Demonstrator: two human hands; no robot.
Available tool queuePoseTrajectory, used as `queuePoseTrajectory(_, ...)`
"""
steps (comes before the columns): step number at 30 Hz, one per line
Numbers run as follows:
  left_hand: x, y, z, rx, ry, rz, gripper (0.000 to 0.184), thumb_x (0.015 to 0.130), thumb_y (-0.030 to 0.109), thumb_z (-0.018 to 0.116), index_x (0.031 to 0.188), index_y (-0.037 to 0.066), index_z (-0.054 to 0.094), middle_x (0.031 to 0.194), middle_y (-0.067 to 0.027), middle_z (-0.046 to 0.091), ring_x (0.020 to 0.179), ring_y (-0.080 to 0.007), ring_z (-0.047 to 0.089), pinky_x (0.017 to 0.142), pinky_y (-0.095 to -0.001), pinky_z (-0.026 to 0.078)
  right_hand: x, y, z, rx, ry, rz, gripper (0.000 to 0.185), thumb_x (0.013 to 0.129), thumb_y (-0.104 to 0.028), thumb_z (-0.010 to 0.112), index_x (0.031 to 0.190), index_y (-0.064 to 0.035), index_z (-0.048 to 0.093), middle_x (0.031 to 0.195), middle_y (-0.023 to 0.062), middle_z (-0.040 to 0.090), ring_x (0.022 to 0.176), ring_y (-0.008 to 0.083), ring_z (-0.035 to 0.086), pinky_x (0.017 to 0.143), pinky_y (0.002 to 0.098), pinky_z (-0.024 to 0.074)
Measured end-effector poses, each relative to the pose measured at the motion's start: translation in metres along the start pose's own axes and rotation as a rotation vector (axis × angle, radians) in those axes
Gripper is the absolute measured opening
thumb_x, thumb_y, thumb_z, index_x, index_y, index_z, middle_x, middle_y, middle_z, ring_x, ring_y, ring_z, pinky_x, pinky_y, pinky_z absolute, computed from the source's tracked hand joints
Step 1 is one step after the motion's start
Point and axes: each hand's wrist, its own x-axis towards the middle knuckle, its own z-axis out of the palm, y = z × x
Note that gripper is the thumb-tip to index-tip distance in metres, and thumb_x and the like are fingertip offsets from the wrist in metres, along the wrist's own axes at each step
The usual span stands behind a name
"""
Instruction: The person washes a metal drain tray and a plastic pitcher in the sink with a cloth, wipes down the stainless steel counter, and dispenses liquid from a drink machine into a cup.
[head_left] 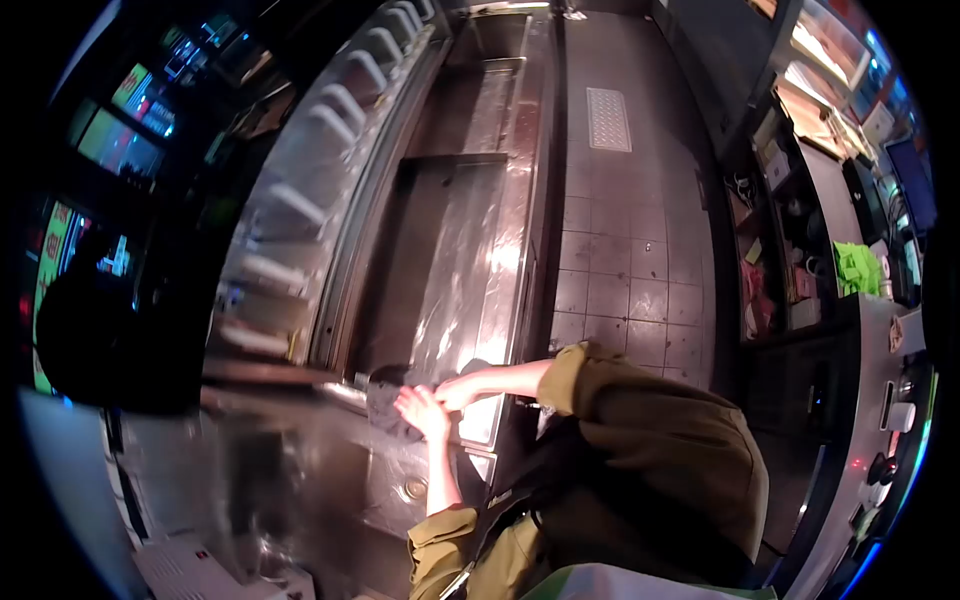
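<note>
A dark grey cloth (384, 402) lies bunched at the near end of the long stainless steel counter (470, 290), by a corner of the sink. My left hand (424, 412) reaches up from below and is closed on the cloth. Coming in from the right, my right hand (456, 391) touches the left one; its fingers are curled and partly hidden, and they seem to grip the same cloth. Both sleeves are rolled up. Just below the hands is a metal sink basin (385, 492) with a round drain (415, 488).
Recessed metal wells run along the counter, beside a row of white handle-like bars (300, 207). The tiled floor (610, 290) has a light grate (608, 119). Shelves and a side counter (872, 345) with a green bag (857, 268) stand right. A white box (190, 570) sits lower left.
</note>
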Motion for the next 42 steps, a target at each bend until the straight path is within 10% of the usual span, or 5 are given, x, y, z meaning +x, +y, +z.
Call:
queuePoseTrajectory(5, 0.050, 0.039, -0.026, 0.352, -0.175, -0.017, 0.056, 0.086, 0.042, 0.033, 0.128, 0.003, 0.035, 0.132, -0.0201, 0.032, 0.125, -0.0314, 0.024, 0.102, -0.0405, 0.015, -0.049, -0.006, -0.055, -0.590, -0.020, -0.025, 0.020, 0.065, -0.014, 0.052, 0.075, -0.0024, 0.064, 0.072, 0.0126, 0.063, 0.066, 0.0243, 0.060, 0.059, 0.0356, 0.0476)
queuePoseTrajectory(9, 0.038, 0.100, -0.032, 0.363, 0.133, -0.292, 0.066, 0.083, 0.051, 0.039, 0.132, 0.008, 0.027, 0.131, -0.0299, 0.024, 0.125, -0.0389, 0.019, 0.102, -0.0462, 0.016, -0.014, 0.048, 0.016, -0.650, -0.031, -0.220, 0.018, 0.066, -0.019, 0.054, 0.075, -0.0087, 0.066, 0.080, 0.0063, 0.065, 0.080, 0.0208, 0.061, 0.097, 0.0447, 0.0304)
queuePoseTrajectory(19, 0.143, 0.077, -0.001, 0.537, -0.076, -0.804, 0.061, 0.087, 0.049, 0.028, 0.136, 0.029, -0.001, 0.138, -0.0261, 0.008, 0.118, -0.0448, 0.029, 0.095, -0.0509, 0.027, 0.025, 0.088, -0.004, -0.422, 0.314, -0.246, 0.021, 0.066, -0.034, 0.052, 0.053, -0.0214, 0.062, 0.063, -0.0023, 0.061, 0.078, 0.0195, 0.056, 0.103, 0.0530, 0.0025)
queuePoseTrajectory(21, 0.153, 0.000, 0.035, 0.654, 0.383, -0.176, 0.060, 0.087, 0.049, 0.030, 0.137, 0.021, 0.011, 0.133, -0.0237, 0.025, 0.105, -0.0389, 0.041, 0.092, -0.0454, 0.034, 0.014, 0.082, -0.051, -0.559, 0.182, -0.261, 0.025, 0.070, -0.029, 0.048, 0.054, -0.0152, 0.062, 0.066, 0.0038, 0.062, 0.071, 0.0195, 0.056, 0.101, 0.0497, 0.0129)
queuePoseTrajectory(42, 0.294, 0.239, 0.093, 0.056, 0.121, -0.219, 0.055, 0.084, 0.050, 0.028, 0.132, 0.023, 0.028, 0.137, -0.0234, 0.018, 0.127, -0.0362, 0.017, 0.100, -0.0500, 0.018, -0.084, 0.163, -0.251, -0.883, 0.269, 0.071, 0.021, 0.075, -0.019, 0.047, 0.072, -0.0106, 0.066, 0.096, 0.0081, 0.061, 0.106, 0.0209, 0.050, 0.106, 0.0414, 0.0102)
